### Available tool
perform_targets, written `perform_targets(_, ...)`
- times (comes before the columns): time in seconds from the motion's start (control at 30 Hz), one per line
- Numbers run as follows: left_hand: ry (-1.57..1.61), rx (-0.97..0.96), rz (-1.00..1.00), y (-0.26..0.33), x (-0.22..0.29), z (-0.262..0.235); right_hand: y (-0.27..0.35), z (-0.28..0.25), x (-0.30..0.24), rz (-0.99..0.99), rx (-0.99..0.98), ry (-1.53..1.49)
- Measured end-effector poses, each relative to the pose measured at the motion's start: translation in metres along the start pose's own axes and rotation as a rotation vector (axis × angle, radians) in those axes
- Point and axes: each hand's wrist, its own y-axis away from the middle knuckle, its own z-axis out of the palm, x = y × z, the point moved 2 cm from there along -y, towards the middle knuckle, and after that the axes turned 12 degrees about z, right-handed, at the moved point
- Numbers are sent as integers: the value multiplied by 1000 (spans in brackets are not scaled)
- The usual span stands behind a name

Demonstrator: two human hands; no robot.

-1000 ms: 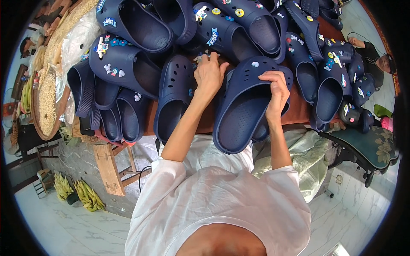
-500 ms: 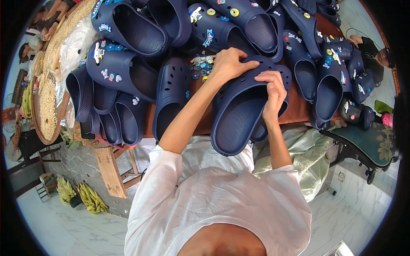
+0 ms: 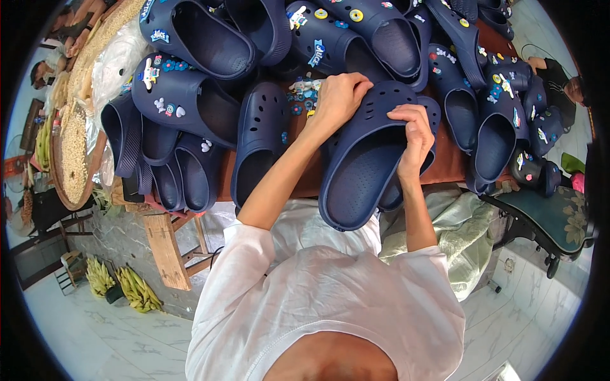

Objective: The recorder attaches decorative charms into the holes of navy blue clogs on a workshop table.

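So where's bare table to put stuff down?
Small tabletop patches: between the left forearm and the held clog, and between the clog behind that and the decorated clogs on the right. Overlapping clogs crowd the far side.

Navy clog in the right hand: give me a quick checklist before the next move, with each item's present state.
1. Right hand gripping the held clog at its upper's right side: ok.
2. Held clog's toe pointing away from the person, foot opening visible: ok.
3. Some vent holes in its upper uncovered: ok.
4. Left hand free of any charm: cannot tell, its fingertips are partly hidden.
5. Colourful charm pile near the left hand: ok.
6. Whole toe in plain view: not ok, the left hand overlaps its edge.
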Motion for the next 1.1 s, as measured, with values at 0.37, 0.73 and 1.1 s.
perform_targets(0.37, -291, 114, -78, 36, -32, -27, 5, -8, -7, 16, 22, 32)
perform_targets(0.73, 555, 43, -254, 93, 26, -40, 110, -24, -17, 373, 63, 44)
perform_targets(1.1, 410, 29, -171, 123, 65, -64, 125, 0, -22, 617, -99, -198)
